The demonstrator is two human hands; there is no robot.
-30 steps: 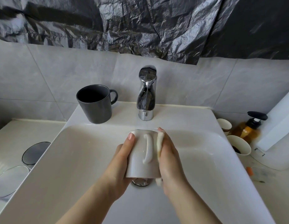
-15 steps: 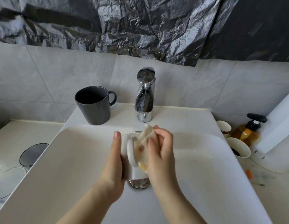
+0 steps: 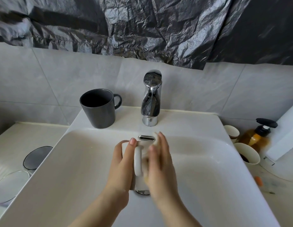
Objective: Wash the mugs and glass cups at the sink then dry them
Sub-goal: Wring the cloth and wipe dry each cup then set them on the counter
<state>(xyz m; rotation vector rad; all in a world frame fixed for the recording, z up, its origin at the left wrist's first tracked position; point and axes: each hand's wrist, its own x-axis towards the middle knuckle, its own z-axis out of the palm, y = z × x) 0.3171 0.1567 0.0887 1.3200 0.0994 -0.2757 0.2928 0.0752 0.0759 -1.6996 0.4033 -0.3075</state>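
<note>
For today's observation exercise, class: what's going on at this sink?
A person is washing a white mug over the sink. The left hand grips the mug, handle facing the camera, while the right hand presses a pale sponge against its side. No water shows at the tap. A dark grey mug stands upright on the sink's back ledge, left of the tap, untouched.

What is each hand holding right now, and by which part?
Left hand grips the white mug round its body, handle free. Right hand presses a pale sponge flat against the mug's side.
</note>
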